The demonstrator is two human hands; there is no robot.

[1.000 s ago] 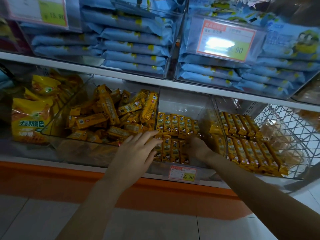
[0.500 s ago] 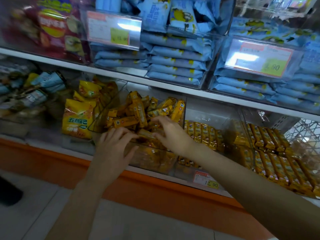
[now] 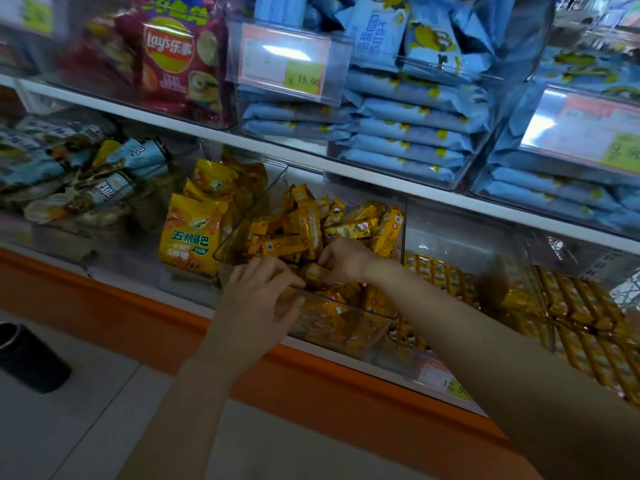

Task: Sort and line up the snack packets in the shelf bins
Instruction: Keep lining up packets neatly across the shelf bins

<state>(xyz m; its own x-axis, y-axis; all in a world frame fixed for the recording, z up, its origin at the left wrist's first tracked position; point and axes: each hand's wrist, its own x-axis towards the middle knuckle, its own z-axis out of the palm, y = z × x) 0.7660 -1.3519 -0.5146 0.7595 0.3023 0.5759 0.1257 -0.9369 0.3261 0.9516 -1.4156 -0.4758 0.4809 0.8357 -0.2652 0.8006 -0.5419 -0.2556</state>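
Shelf bin (image 3: 242,232) of jumbled packets (image 3: 284,244) beside yellow bags (image 3: 187,237); right hand (image 3: 344,261) pinches 1; left hand (image 3: 256,301), grip unclear.

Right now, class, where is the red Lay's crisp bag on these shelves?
In the head view, the red Lay's crisp bag stands on the upper shelf, left of centre, beside the stacked blue packets and above the yellow snack bag.
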